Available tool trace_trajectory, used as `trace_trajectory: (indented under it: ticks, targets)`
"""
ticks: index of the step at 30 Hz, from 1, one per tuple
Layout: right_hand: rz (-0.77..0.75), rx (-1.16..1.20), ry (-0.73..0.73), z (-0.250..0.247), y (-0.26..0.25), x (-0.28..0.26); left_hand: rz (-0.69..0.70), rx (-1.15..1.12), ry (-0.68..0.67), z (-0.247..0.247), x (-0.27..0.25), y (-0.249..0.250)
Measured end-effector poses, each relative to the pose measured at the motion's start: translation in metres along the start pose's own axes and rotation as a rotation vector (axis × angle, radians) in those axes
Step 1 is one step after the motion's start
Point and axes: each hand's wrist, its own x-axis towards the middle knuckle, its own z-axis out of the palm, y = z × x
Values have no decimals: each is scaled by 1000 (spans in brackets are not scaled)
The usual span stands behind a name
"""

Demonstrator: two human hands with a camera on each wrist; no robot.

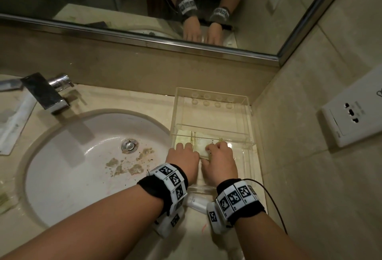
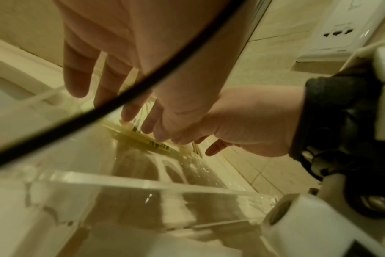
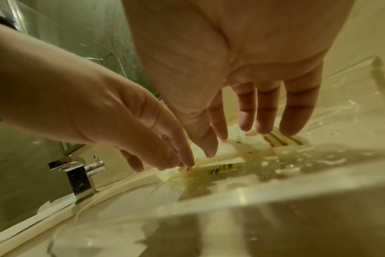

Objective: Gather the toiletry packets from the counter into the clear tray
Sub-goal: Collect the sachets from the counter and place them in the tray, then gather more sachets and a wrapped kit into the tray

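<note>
While both hands (image 1: 184,158) press packets (image 3: 220,167) in tray (image 1: 247,102) | grip wide, fingers straight | print blurred

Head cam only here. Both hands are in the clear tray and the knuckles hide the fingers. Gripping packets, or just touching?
Observer: Right wrist view: right hand has straight fingers, tips resting on the packets, nothing curled round them.
Operator: Left hand?
Observer: Left hand is straight-fingered too, tips at a packet's striped end.
Operator: One packet or more?
Observer: At least two, it seems, overlapping and lying flat on the floor of the tray.
</note>
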Motion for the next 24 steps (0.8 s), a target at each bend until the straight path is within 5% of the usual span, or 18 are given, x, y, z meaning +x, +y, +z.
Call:
trace_trajectory:
  ticks: [8, 16, 24]
  targets:
    - [-60, 47, 59, -10, -21, -13, -62, -267, 170, -19, -51, -25]
    - [-273, 204, 29, -13, -116, -42, -322, -428, 283, -24, -113, -100]
    - [-460, 250, -200, 29, -214, -76, -598, -658, 346, 9, -206, -205]
